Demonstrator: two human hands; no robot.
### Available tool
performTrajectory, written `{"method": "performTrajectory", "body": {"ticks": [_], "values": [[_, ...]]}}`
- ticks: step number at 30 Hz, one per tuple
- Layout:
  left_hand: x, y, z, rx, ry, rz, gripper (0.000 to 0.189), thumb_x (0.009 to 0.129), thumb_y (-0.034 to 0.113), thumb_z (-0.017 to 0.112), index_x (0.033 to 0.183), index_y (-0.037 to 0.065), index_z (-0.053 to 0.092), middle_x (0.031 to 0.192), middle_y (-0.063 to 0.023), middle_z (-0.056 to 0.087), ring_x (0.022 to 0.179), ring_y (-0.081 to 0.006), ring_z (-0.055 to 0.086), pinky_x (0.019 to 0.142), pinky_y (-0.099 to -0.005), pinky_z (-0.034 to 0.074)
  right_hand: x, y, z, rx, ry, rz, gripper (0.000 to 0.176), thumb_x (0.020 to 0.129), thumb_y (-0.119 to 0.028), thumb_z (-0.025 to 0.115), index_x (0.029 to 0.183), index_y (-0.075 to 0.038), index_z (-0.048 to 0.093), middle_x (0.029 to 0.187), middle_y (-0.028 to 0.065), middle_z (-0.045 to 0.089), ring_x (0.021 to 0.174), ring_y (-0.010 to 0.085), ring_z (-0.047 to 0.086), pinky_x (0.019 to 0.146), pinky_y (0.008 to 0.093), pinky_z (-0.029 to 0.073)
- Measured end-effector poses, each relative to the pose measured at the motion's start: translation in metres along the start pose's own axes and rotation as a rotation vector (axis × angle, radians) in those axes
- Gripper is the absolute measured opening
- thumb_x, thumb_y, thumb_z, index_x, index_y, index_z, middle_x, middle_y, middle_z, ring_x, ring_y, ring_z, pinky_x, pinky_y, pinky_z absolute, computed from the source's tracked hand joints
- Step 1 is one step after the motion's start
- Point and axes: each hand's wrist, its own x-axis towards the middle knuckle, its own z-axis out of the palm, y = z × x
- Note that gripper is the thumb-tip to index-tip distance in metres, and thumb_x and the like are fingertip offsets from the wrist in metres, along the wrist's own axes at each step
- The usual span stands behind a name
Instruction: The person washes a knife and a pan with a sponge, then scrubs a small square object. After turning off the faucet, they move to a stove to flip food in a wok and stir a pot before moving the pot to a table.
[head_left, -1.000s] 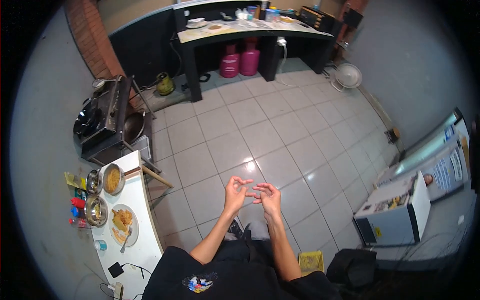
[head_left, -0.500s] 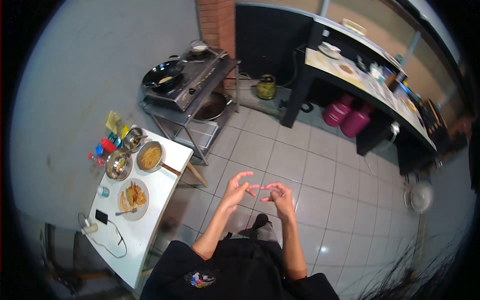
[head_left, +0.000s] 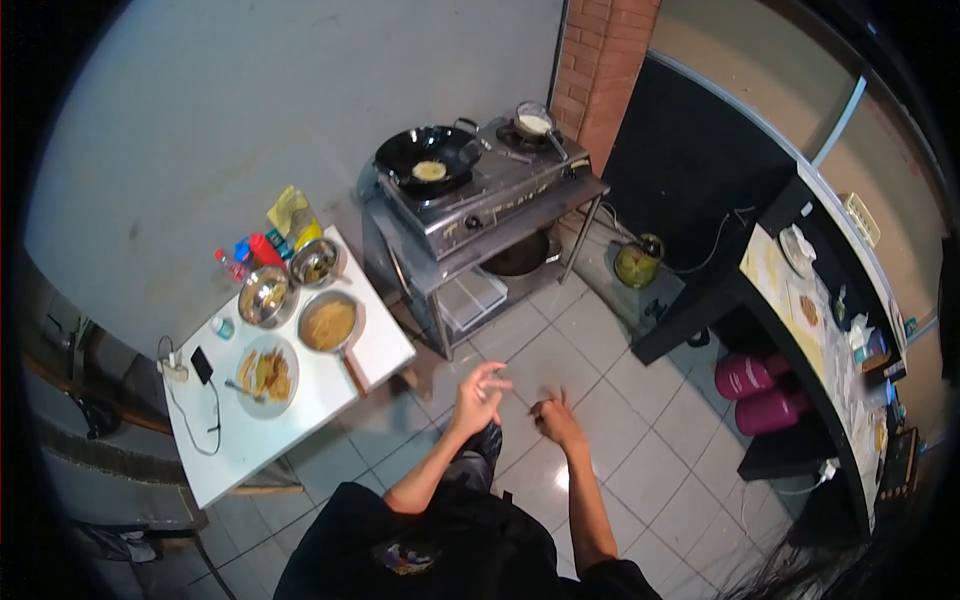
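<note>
Above the tiled floor, my left hand (head_left: 480, 397) is raised with its fingers apart and nothing in it. To its right, my right hand (head_left: 556, 420) hangs in the air with its fingers bent; whether they are closed is too blurred to tell. A small gap separates the two hands. Ahead of them stands a metal stove (head_left: 480, 200) with a black wok (head_left: 400, 152) holding a round yellow food (head_left: 429, 171). A small pan (head_left: 535, 122) with something white in it sits on the rear burner.
At the left, a white table (head_left: 240, 450) bears a plate of food (head_left: 290, 400), a pan of noodles (head_left: 330, 323), metal bowls (head_left: 268, 297), bottles and a phone (head_left: 202, 365). A black counter (head_left: 830, 330) with pink gas cylinders (head_left: 742, 377) below stands right.
The view has turned, bringing the stove and wok nearer the middle. My hands have moved slightly apart, and the right hand's fingers are more bent.
</note>
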Motion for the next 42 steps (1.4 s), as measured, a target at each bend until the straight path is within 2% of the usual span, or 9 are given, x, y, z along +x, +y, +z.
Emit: {"method": "performTrajectory", "body": {"ticks": [2,4,5,10,16,24,29,37,42], "values": [[0.043,-0.009,-0.004,0.042,-0.210,-0.043,0.048,0.081,-0.002,0.046,0.128,0.005,0.037,0.103,-0.0179,0.059,0.084,-0.0164,0.063,0.053,-0.0240,0.050,0.020,0.009,0.006,1.243,0.200,-0.012,0.023,0.075,0.000,0.053,0.096,-0.001,0.061,0.083,0.0104,0.065,0.088,0.0258,0.062,0.080,0.0364,0.047],[0.089,-0.023,-0.001,-0.030,-0.437,0.084,0.054,0.084,0.009,0.051,0.135,0.008,0.032,0.107,-0.0169,0.059,0.089,-0.0151,0.061,0.068,-0.0270,0.049,0.044,0.026,-0.005,1.161,0.188,0.017,0.026,0.074,0.004,0.050,0.098,0.001,0.060,0.081,0.0111,0.064,0.083,0.0240,0.062,0.076,0.0340,0.048],[0.109,-0.025,-0.004,0.059,-0.455,-0.155,0.048,0.086,0.018,0.052,0.131,0.007,0.038,0.107,-0.0148,0.060,0.091,-0.0156,0.059,0.079,-0.0295,0.045,0.068,0.040,-0.015,1.073,0.209,0.025,0.030,0.073,0.008,0.048,0.100,0.003,0.058,0.078,0.0117,0.063,0.079,0.0221,0.062,0.073,0.0316,0.049],[0.203,0.015,-0.018,0.622,-0.590,0.021,0.041,0.089,0.016,0.048,0.128,0.007,0.040,0.100,-0.0127,0.060,0.093,-0.0167,0.057,0.080,-0.0287,0.045,0.173,0.097,-0.036,1.234,0.292,-0.073,0.028,0.073,0.011,0.046,0.097,0.005,0.058,0.075,0.0110,0.061,0.073,0.0164,0.061,0.065,0.0269,0.050],[0.241,0.081,-0.064,-0.043,-0.555,0.056,0.038,0.093,0.019,0.045,0.128,0.006,0.039,0.112,-0.0107,0.055,0.105,-0.0172,0.052,0.091,-0.0289,0.039,0.323,0.144,-0.044,1.064,0.554,-0.058,0.035,0.069,0.008,0.052,0.103,-0.002,0.055,0.093,0.0121,0.055,0.072,0.0197,0.058,0.062,0.0292,0.049],[0.246,0.094,-0.166,-0.154,0.336,0.001,0.031,0.092,0.019,0.047,0.118,0.002,0.047,0.099,-0.0084,0.058,0.089,-0.0127,0.055,0.081,-0.0271,0.046,0.546,0.206,-0.039,0.650,0.796,-0.151,0.043,0.064,0.005,0.059,0.105,-0.003,0.052,0.100,0.0171,0.051,0.092,0.0322,0.052,0.075,0.0394,0.043],[0.272,0.105,-0.193,-0.176,0.904,0.008,0.028,0.092,0.020,0.047,0.116,0.005,0.050,0.097,-0.0032,0.059,0.084,-0.0092,0.054,0.075,-0.0228,0.044,0.603,0.219,-0.047,0.438,0.543,-0.270,0.044,0.061,0.000,0.065,0.103,-0.004,0.053,0.106,0.0186,0.049,0.102,0.0351,0.044,0.084,0.0445,0.037],[0.332,0.097,-0.221,0.130,1.166,-0.036,0.028,0.089,0.021,0.052,0.108,0.002,0.056,0.092,-0.0043,0.060,0.083,-0.0099,0.054,0.074,-0.0232,0.042,0.599,0.220,-0.087,0.236,0.280,-0.416,0.028,0.079,-0.010,0.054,0.107,-0.009,0.049,0.103,0.0204,0.047,0.101,0.0408,0.042,0.082,0.0547,0.034],[0.360,0.094,-0.239,0.456,1.219,-0.036,0.027,0.085,0.018,0.057,0.102,-0.003,0.059,0.079,-0.0072,0.060,0.072,-0.0128,0.058,0.066,-0.0259,0.046,0.588,0.239,-0.133,0.353,0.266,-0.508,0.020,0.082,-0.011,0.053,0.101,-0.005,0.049,0.095,0.0190,0.053,0.095,0.0361,0.050,0.078,0.0483,0.038]]}}
